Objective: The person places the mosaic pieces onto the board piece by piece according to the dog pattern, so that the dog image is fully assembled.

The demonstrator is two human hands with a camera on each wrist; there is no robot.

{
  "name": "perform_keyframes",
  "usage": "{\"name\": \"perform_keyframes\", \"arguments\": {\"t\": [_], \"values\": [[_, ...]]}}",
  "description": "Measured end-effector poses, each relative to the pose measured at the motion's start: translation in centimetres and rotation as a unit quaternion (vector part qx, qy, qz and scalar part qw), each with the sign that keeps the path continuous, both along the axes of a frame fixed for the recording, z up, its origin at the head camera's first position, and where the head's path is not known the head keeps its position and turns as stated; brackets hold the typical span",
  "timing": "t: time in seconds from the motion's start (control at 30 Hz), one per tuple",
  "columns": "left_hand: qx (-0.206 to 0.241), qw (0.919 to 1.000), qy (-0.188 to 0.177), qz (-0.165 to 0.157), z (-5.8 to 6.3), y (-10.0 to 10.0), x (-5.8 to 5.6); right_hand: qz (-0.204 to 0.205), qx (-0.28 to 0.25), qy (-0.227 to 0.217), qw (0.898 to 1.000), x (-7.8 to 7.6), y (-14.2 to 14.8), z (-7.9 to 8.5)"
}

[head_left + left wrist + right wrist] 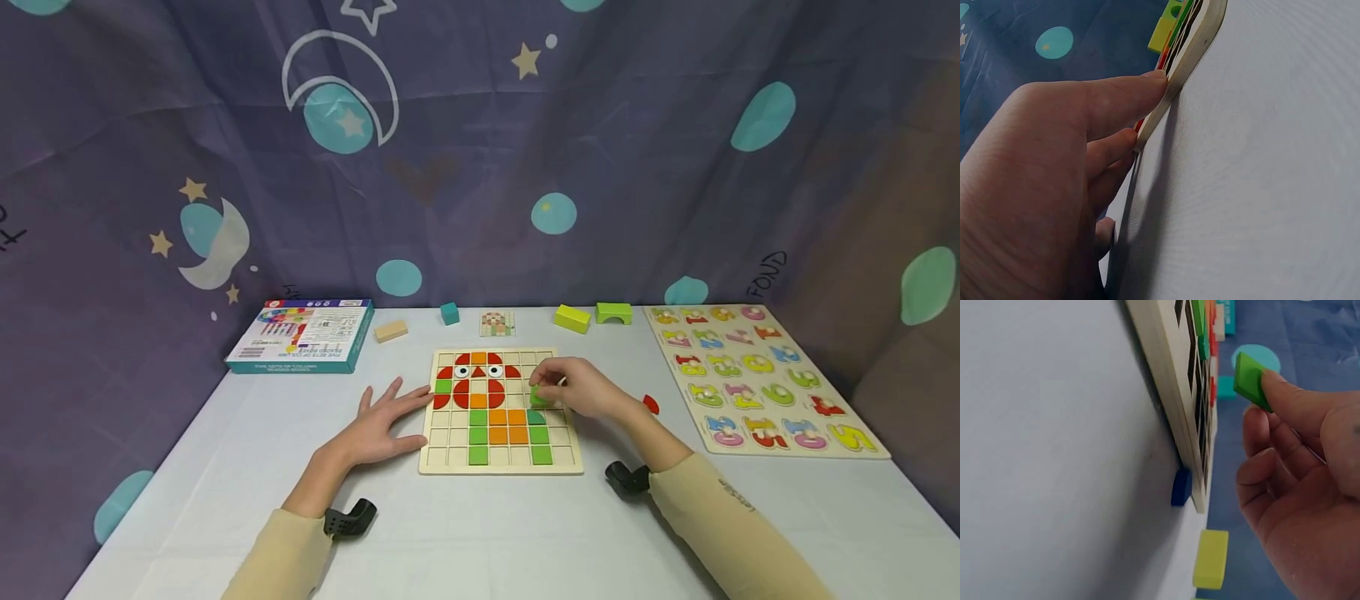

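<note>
A square wooden grid board lies on the white table, bearing red, orange, green and white-eyed tiles in a figure pattern. Thumb and index finger of my right hand pinch a small green square tile, held over the board's right side. My left hand is spread at the board's left edge, its thumb and fingertips touching the rim in the left wrist view. Below the green tile, a teal quarter-round tile sits on the grid. Beside the board's edge, the right wrist view shows a blue piece.
Behind the board are a wooden block, teal cube, pattern card, yellow block and green arch. A boxed set stands left, a number puzzle right. A red piece lies near my right forearm.
</note>
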State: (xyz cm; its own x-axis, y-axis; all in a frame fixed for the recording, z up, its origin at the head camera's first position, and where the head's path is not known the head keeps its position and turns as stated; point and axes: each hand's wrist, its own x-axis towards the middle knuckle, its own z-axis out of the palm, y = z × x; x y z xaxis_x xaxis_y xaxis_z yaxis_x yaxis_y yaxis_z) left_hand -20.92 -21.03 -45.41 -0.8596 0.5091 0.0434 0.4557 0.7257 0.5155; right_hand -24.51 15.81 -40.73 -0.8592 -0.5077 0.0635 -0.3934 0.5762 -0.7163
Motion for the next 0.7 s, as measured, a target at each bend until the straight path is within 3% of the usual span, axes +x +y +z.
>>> {"name": "perform_keyframes", "arguments": {"t": [0.3, 0.7], "values": [[0.002, 1.0000, 0.000, -0.002, -0.1, 0.0, 0.0, -0.010, 0.018, -0.006, 1.000, -1.9, -1.6, -0.4], [0.001, 1.0000, 0.002, -0.001, -0.1, 0.0, -0.1, 0.023, 0.030, 0.021, 0.999, -3.4, -3.1, -0.5]]}}
